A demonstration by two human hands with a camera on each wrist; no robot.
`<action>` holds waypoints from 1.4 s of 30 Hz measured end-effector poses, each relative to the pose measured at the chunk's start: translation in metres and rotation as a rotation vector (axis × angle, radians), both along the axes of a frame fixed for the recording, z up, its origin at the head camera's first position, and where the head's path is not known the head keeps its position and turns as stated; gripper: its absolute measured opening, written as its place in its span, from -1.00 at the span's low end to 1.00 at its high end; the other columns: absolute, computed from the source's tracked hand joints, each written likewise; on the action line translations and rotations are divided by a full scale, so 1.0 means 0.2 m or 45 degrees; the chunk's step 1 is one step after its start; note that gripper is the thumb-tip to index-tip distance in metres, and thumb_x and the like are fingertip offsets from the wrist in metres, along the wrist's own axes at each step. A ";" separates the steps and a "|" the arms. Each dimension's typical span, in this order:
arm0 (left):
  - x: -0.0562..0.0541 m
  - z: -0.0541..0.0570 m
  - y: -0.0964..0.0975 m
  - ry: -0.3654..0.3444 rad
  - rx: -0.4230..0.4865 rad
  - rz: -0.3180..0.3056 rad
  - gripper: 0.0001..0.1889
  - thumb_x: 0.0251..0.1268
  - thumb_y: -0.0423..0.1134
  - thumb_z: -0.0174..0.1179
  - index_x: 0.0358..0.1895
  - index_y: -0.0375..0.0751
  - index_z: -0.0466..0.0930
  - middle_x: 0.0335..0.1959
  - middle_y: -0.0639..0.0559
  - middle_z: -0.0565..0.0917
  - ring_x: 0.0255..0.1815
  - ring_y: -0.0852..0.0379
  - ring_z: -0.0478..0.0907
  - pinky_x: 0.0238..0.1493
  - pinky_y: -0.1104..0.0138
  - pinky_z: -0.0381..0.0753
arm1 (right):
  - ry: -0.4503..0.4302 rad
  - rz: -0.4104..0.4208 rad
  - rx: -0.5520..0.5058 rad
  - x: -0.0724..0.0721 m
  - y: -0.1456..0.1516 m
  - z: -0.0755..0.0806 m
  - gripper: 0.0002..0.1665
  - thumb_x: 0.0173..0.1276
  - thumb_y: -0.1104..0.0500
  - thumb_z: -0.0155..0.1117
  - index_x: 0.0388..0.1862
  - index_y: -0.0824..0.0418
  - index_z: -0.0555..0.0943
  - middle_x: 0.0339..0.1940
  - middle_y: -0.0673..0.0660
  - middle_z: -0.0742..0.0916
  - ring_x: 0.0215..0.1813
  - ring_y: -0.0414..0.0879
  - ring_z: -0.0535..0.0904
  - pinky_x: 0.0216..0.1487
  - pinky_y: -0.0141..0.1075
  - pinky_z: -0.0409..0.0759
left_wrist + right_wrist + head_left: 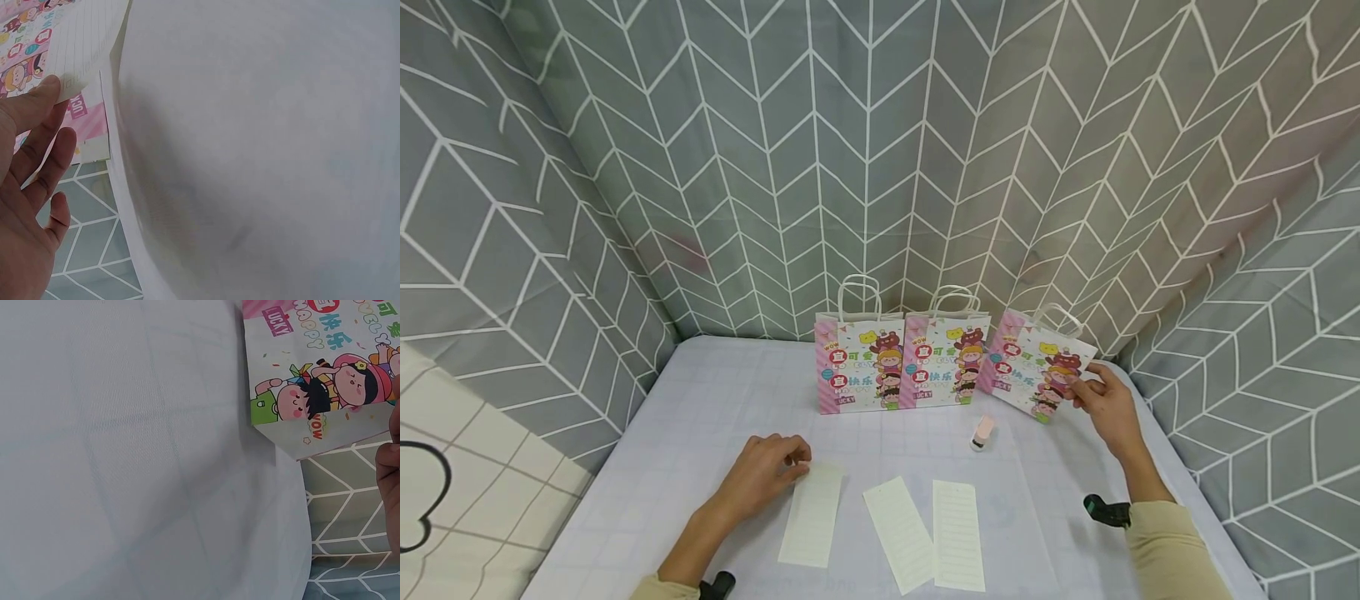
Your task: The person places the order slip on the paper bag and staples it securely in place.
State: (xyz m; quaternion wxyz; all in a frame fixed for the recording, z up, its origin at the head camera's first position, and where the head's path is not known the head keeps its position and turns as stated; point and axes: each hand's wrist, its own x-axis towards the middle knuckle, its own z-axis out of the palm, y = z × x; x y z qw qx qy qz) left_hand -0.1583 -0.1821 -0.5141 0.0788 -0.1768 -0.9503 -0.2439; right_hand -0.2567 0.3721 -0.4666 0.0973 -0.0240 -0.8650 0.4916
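Note:
My left hand (760,477) pinches the top end of a pale lined paper slip (811,521) at the left front of the table. In the left wrist view, thumb and forefinger hold the slip's corner, while the other fingers curl loosely. My right hand (1111,412) holds the right side of a paper gift bag (1026,367) with cartoon figures and white handles. That bag is tilted, its right side turned toward me. Beside it on the left, a second gift bag (936,375) and a third gift bag (853,379) stand upright in a row.
Two more lined slips lie in front, a slanted slip (901,533) and a straighter slip (958,533), their lower parts touching. A small pink-and-white object (982,433) is in front of the bags. Behind the white-covered table (730,392) hangs a grey patterned curtain (820,183).

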 end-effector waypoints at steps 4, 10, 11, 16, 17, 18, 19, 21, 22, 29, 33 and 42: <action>0.00 0.00 -0.01 0.018 0.010 -0.010 -0.76 0.09 -0.16 0.51 -0.27 0.24 0.62 -0.40 0.53 0.58 -0.30 0.37 0.51 -0.09 0.21 0.36 | 0.020 0.008 -0.024 0.01 0.00 0.00 -0.27 0.55 -0.04 0.16 0.43 0.40 0.22 -0.44 -0.11 0.73 -0.39 -0.28 0.59 -0.24 -0.57 0.55; 0.00 0.00 -0.02 0.005 0.030 -0.032 -0.77 0.11 -0.15 0.50 -0.27 0.23 0.62 -0.40 0.52 0.58 -0.28 0.33 0.53 -0.08 0.19 0.37 | 0.064 0.029 -0.038 0.03 0.01 0.01 -0.36 0.56 0.01 0.16 0.38 0.39 0.25 -0.44 -0.10 0.74 -0.39 -0.29 0.59 -0.25 -0.54 0.56; 0.00 0.00 -0.02 -0.002 0.033 -0.035 -0.77 0.11 -0.15 0.50 -0.27 0.23 0.62 -0.40 0.52 0.58 -0.28 0.32 0.54 -0.07 0.19 0.37 | 0.069 0.027 -0.031 0.03 0.01 0.01 -0.36 0.56 0.01 0.16 0.38 0.39 0.26 -0.44 -0.10 0.74 -0.39 -0.29 0.59 -0.25 -0.55 0.56; 0.00 0.00 -0.02 -0.022 0.030 -0.031 -0.78 0.13 -0.14 0.49 -0.26 0.22 0.62 -0.39 0.51 0.58 -0.27 0.31 0.53 -0.05 0.18 0.37 | 0.087 0.030 -0.006 0.05 0.02 0.02 -0.40 0.56 0.02 0.15 0.34 0.38 0.28 -0.44 -0.09 0.74 -0.39 -0.27 0.59 -0.24 -0.57 0.55; 0.00 0.00 -0.02 -0.022 0.027 -0.025 -0.78 0.13 -0.14 0.49 -0.26 0.22 0.62 -0.40 0.51 0.58 -0.27 0.31 0.53 -0.05 0.18 0.37 | 0.088 0.033 -0.003 0.05 0.03 0.02 -0.41 0.57 0.03 0.15 0.35 0.39 0.28 -0.44 -0.09 0.74 -0.38 -0.28 0.59 -0.23 -0.57 0.55; 0.00 0.00 -0.02 -0.020 0.026 -0.022 -0.78 0.13 -0.14 0.49 -0.25 0.22 0.63 -0.40 0.51 0.58 -0.27 0.31 0.53 -0.05 0.19 0.37 | 0.093 0.038 0.001 0.05 0.03 0.02 -0.41 0.57 0.04 0.14 0.35 0.39 0.28 -0.44 -0.10 0.74 -0.38 -0.28 0.59 -0.23 -0.57 0.55; 0.00 0.00 -0.01 -0.014 0.027 -0.022 -0.78 0.12 -0.14 0.50 -0.25 0.22 0.63 -0.40 0.50 0.59 -0.28 0.32 0.52 -0.06 0.19 0.37 | 0.097 0.044 -0.002 0.06 0.03 0.03 -0.41 0.57 0.05 0.15 0.35 0.40 0.28 -0.43 -0.09 0.75 -0.38 -0.28 0.59 -0.23 -0.57 0.55; 0.00 0.01 -0.01 -0.005 0.030 -0.020 -0.77 0.12 -0.15 0.50 -0.25 0.22 0.63 -0.40 0.50 0.59 -0.28 0.33 0.52 -0.06 0.19 0.37 | 0.101 0.050 0.000 0.06 0.03 0.03 -0.40 0.57 0.05 0.14 0.36 0.40 0.28 -0.43 -0.09 0.74 -0.37 -0.30 0.58 -0.24 -0.56 0.56; 0.00 0.00 -0.01 -0.002 0.032 -0.018 -0.77 0.12 -0.15 0.50 -0.25 0.21 0.63 -0.40 0.50 0.59 -0.28 0.33 0.52 -0.06 0.19 0.37 | 0.101 0.051 -0.006 0.06 0.03 0.03 -0.40 0.57 0.06 0.15 0.36 0.40 0.28 -0.43 -0.09 0.74 -0.38 -0.32 0.58 -0.24 -0.56 0.56; 0.00 0.00 -0.01 0.011 0.024 -0.026 -0.77 0.12 -0.15 0.50 -0.26 0.21 0.63 -0.40 0.50 0.59 -0.28 0.34 0.51 -0.05 0.18 0.38 | 0.099 0.047 -0.057 0.07 0.04 0.03 -0.49 0.55 0.07 0.17 0.28 0.33 0.31 -0.43 -0.10 0.72 -0.38 -0.32 0.58 -0.27 -0.52 0.57; -0.01 0.00 -0.01 0.027 0.022 -0.033 -0.77 0.11 -0.15 0.50 -0.26 0.21 0.62 -0.40 0.51 0.58 -0.29 0.37 0.50 -0.06 0.18 0.39 | 0.105 0.055 -0.082 0.09 0.05 0.04 -0.57 0.56 0.09 0.15 0.25 0.26 0.32 -0.42 -0.15 0.72 -0.38 -0.33 0.58 -0.28 -0.50 0.58; -0.01 0.01 -0.02 0.046 0.025 -0.040 -0.77 0.11 -0.15 0.50 -0.26 0.20 0.63 -0.40 0.50 0.59 -0.30 0.37 0.51 -0.07 0.18 0.40 | 0.094 0.091 -0.185 0.13 0.04 0.11 -0.49 0.54 0.07 0.18 0.26 0.32 0.27 -0.41 -0.14 0.72 -0.34 -0.31 0.64 -0.26 -0.52 0.60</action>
